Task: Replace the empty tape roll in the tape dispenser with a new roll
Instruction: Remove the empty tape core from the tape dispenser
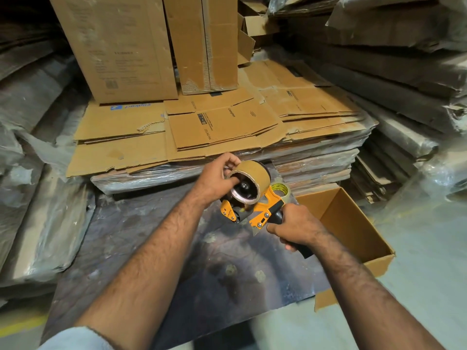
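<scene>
An orange and black tape dispenser (262, 210) is held above a dark worn sheet. My right hand (295, 227) grips its black handle. A brown cardboard tape core (252, 178), bare of tape, sits on the dispenser's spindle. My left hand (217, 176) holds that core, with the thumb inside its open end and fingers over its far rim. Behind the dispenser, partly hidden by it, a clear tape roll (281, 192) lies on the sheet.
An open cardboard box (353, 223) stands just right of my right hand. A plastic-wrapped stack of flattened cartons (202, 132) lies ahead, with upright cartons (121, 46) behind it. Wrapped cardboard bundles line both sides. The dark sheet (151, 236) covers the floor below my arms.
</scene>
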A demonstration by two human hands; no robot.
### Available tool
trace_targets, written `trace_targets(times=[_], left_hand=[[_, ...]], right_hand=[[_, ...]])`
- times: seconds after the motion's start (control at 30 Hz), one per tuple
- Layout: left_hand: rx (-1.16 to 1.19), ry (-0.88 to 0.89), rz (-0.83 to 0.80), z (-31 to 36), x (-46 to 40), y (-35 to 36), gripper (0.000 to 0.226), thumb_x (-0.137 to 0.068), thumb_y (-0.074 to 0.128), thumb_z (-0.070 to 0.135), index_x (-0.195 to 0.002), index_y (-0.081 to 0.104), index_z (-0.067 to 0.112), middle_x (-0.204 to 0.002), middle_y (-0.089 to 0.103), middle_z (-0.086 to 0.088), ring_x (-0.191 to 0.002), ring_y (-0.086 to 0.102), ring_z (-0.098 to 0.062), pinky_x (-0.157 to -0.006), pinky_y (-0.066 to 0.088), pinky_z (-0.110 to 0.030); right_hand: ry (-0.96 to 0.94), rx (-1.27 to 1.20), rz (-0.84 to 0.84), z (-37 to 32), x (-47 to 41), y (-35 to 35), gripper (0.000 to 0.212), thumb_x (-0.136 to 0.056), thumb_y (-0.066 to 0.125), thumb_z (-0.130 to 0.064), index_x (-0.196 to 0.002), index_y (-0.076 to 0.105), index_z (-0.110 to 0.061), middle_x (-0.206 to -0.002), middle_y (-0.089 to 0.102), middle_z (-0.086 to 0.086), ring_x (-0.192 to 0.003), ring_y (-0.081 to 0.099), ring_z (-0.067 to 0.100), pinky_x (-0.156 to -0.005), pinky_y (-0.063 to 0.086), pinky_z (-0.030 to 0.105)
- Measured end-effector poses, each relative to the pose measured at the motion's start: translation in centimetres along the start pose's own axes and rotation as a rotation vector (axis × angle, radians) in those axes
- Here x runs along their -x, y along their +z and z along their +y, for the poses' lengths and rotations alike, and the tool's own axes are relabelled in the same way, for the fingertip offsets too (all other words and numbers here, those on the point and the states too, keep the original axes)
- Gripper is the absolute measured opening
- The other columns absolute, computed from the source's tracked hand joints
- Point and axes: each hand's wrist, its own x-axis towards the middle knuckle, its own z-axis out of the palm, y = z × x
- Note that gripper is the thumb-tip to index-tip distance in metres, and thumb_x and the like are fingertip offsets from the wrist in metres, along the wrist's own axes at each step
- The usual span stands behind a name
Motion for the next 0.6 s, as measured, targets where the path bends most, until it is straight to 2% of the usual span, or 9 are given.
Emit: trace_targets(times=[0.1,0.17,0.33,0.43,0.5,0.53,0.6], left_hand=[[-0.01,-0.025,0.018,0.2,0.3,0.6,0.035,-0.082,0.067,-0.009,-0.103,0.059,0.018,-0.097,0.059,0.005,-0.078,0.056,-0.011,-0.067,0.049,-0.028],[-0.024,-0.039,0.037,0.4,0.3,0.9,0.033,-0.082,0.066,-0.01,-0.102,0.059,0.014,-0.092,0.057,0.005,-0.074,0.053,-0.009,-0.063,0.046,-0.023],[-0.058,-0.126,0.111,0.5,0.4,1.7,0.028,-0.081,0.073,-0.005,-0.093,0.059,0.016,-0.084,0.059,-0.001,-0.073,0.058,-0.017,-0.068,0.06,-0.04],[-0.068,-0.205,0.18,0.1,0.5,2.0,0.026,-0.082,0.079,0.005,-0.091,0.06,0.019,-0.081,0.063,0.0,-0.072,0.065,-0.018,-0.065,0.061,-0.036],[-0.241,-0.117,0.135,-0.3,0.7,1.7,0.027,-0.083,0.077,0.007,-0.1,0.062,0.02,-0.088,0.062,0.003,-0.083,0.066,-0.019,-0.076,0.058,-0.034],[-0.352,-0.041,0.092,-0.4,0.7,1.5,0.034,-0.084,0.074,0.006,-0.112,0.061,0.02,-0.101,0.062,0.002,-0.093,0.063,-0.018,-0.086,0.055,-0.032],[-0.494,0.139,0.0,0.0,0.9,0.7,0.061,-0.086,0.069,0.005,-0.141,0.049,0.022,-0.132,0.051,0.001,-0.116,0.054,-0.013,-0.108,0.042,-0.028]], right_hand=[[0.005,0.01,0.01,0.4,-0.4,0.2,0.024,-0.089,0.073,-0.027,-0.087,0.061,-0.006,-0.067,0.077,0.014,-0.06,0.077,0.032,-0.058,0.065,0.048],[0.0,0.02,0.031,0.7,-0.7,0.6,0.024,-0.089,0.074,-0.028,-0.085,0.061,-0.008,-0.064,0.075,0.011,-0.056,0.076,0.03,-0.055,0.064,0.047],[0.005,0.065,0.055,1.2,-1.1,1.0,0.028,-0.087,0.077,-0.035,-0.083,0.061,-0.012,-0.065,0.075,0.009,-0.055,0.075,0.026,-0.056,0.065,0.044],[0.007,0.092,0.013,1.4,-1.1,1.2,0.031,-0.088,0.075,-0.037,-0.079,0.063,-0.01,-0.059,0.073,0.006,-0.048,0.072,0.02,-0.057,0.065,0.039],[-0.008,0.135,-0.023,1.4,-1.0,1.1,0.035,-0.09,0.072,-0.038,-0.073,0.064,-0.009,-0.052,0.071,0.003,-0.038,0.065,0.013,-0.056,0.063,0.032],[-0.008,0.13,-0.041,1.4,-0.9,0.9,0.034,-0.091,0.071,-0.037,-0.073,0.065,-0.008,-0.051,0.071,0.003,-0.036,0.062,0.012,-0.052,0.062,0.03],[0.005,0.094,-0.072,1.5,-0.9,0.4,0.031,-0.092,0.071,-0.032,-0.078,0.065,-0.005,-0.05,0.069,0.002,-0.035,0.061,0.012,-0.047,0.057,0.028]])
